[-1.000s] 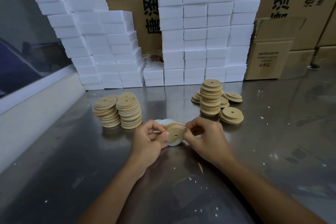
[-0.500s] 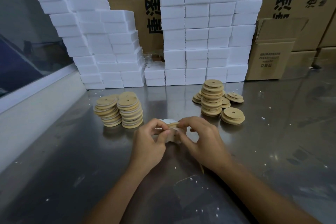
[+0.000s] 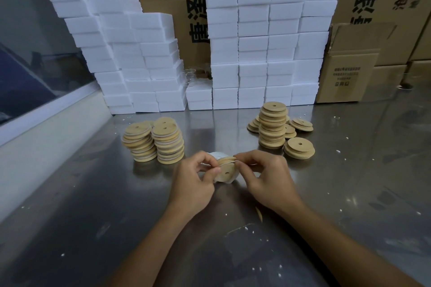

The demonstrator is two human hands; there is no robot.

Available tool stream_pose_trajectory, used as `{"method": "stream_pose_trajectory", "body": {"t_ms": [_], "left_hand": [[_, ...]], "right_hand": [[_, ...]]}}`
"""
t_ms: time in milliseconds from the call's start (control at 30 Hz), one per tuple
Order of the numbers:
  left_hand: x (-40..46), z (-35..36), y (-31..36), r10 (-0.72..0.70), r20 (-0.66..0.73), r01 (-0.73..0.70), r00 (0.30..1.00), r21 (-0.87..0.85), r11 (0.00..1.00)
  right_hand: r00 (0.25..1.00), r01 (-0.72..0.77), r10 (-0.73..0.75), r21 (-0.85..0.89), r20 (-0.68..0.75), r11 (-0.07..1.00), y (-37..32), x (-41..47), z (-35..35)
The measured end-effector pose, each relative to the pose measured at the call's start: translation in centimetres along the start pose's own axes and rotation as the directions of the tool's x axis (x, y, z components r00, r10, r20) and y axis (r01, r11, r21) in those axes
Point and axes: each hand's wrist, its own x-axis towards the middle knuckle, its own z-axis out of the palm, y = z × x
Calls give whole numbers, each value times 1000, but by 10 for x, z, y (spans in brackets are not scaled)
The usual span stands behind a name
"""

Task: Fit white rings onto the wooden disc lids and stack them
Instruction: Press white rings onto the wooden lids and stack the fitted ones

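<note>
A wooden disc lid (image 3: 225, 171) with a small centre hole is held tilted toward me above the steel table (image 3: 93, 205). My left hand (image 3: 194, 180) pinches its left edge and my right hand (image 3: 264, 176) pinches its right edge, stretching a thin white ring (image 3: 227, 163) along the upper rim. More white rings (image 3: 218, 154) lie just behind the lid. Two stacks of ringed lids (image 3: 154, 141) stand at the left. A tall stack of plain lids (image 3: 272, 126) and loose plain lids (image 3: 299, 148) sit at the right.
White foam blocks (image 3: 256, 53) are piled in walls along the back, with cardboard boxes (image 3: 349, 65) behind and to the right. A white ledge (image 3: 42, 128) borders the table's left side. Small white crumbs dot the tabletop.
The lid has tipped so its holed face points toward me again, and both hands' fingers have shifted along the rim with the ring. The stacks have not moved.
</note>
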Motion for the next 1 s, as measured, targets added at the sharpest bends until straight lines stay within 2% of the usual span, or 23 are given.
{"method": "stream_pose_trajectory", "body": {"t_ms": [133, 300, 500, 633, 733, 867, 1000], "left_hand": [[0, -3, -2, -16, -7, 16, 1000, -6, 1000], [0, -6, -1, -92, -20, 91, 996, -68, 994], [-1, -2, 2, -226, 27, 226, 974, -192, 955], [-3, 0, 6, -340, 102, 353, 935, -350, 868], [-3, 0, 8, -380, 110, 391, 919, -398, 830], [-3, -1, 10, -432, 86, 421, 898, -451, 787], [-3, -1, 12, -463, 81, 442, 883, -480, 758]], "right_hand": [[996, -85, 84, 31, 37, 996, 5, 1, 0], [991, -127, 126, 15, 53, 992, 10, -1, 2], [990, -125, 127, -51, 53, 991, 11, 1, 2], [990, -132, 135, -87, 29, 987, 11, 2, 1], [994, -104, 107, -97, 33, 990, 9, 2, 1], [998, -53, 54, -14, 38, 998, 7, 0, 0], [991, -125, 123, 71, 45, 990, 6, 0, 1]]}}
